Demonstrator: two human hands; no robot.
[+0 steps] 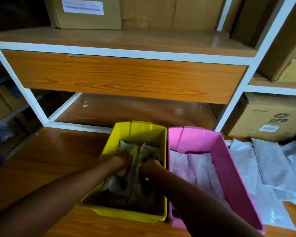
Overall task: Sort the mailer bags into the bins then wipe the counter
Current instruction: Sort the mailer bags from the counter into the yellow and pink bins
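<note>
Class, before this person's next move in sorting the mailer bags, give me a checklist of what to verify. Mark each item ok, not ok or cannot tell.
1. Left hand and right hand both inside the yellow bin: ok.
2. Hands free of the packed bags: cannot tell, the fingers are buried among them.
3. Packed bags sit below the yellow bin's rim: ok.
4. Room left in the pink bin: ok, its pale bags lie low.
5. All bags sorted: not ok, loose grey bags lie on the counter to the right of the pink bin.
6. Counter ready to wipe: not ok, because of those loose bags.
</note>
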